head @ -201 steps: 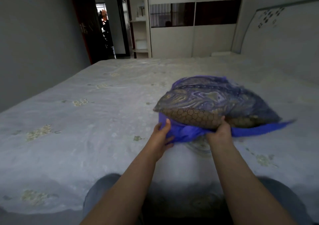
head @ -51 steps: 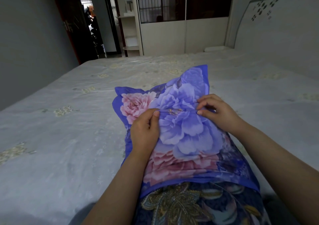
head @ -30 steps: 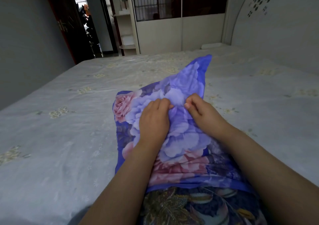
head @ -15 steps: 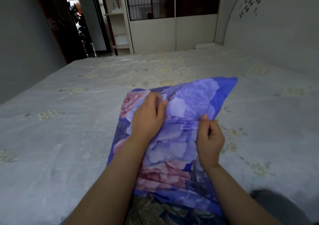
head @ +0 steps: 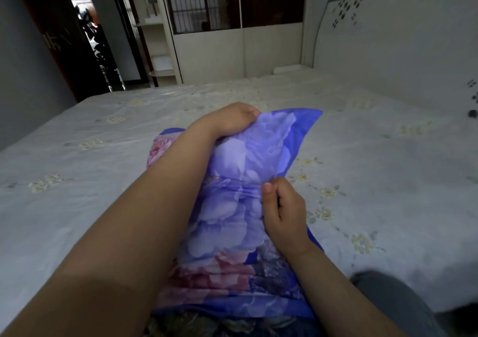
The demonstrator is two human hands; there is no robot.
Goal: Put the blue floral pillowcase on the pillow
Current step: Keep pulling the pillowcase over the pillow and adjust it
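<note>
Left hand point(head: 230, 121) moved to far pillowcase point(head: 248, 181) corner; both hands' fingers grip it; bed point(head: 388, 155).

— What is the person wearing?
— Both forearms point(head: 144, 233) are bare, no sleeves showing, nothing worn on the hands point(head: 285, 214); grey trousers point(head: 395, 303) cover the knee at lower right

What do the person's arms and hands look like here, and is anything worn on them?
Both forearms are bare as far as the picture shows: no sleeves, gloves, watch or bracelet. The left hand and right hand show no rings. The right thumbnail is short and unpainted.
</note>
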